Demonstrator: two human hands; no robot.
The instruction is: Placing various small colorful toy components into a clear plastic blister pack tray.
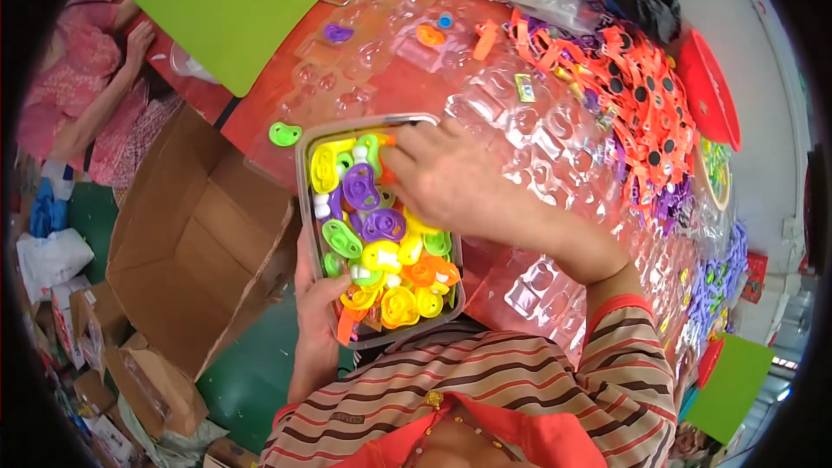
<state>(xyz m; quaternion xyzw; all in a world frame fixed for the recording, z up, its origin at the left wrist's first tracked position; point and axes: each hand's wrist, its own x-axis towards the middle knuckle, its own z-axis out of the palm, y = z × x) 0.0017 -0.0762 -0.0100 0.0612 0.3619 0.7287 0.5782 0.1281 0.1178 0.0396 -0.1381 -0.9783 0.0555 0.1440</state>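
A clear plastic tub [302, 178] full of toy pacifiers sits in front of my body. My left hand [316, 303] grips its left side, with the thumb over the rim. Purple pacifiers [360, 186], green pacifiers [341, 239], yellow pacifiers [399, 305] and orange pacifiers [419, 272] lie mixed in it. My right hand [442, 169] reaches over the tub's far right part, fingers curled down and closed next to some orange pieces. The fingertips are partly hidden, so what they hold cannot be made out.
Clear molded blister sheets [555, 121] cover the red table. A heap of orange straps [641, 104] lies at the far right, near a red basin [706, 87]. A loose green pacifier [284, 133] and an open cardboard box [199, 234] are at left. Another person [95, 78] sits beyond.
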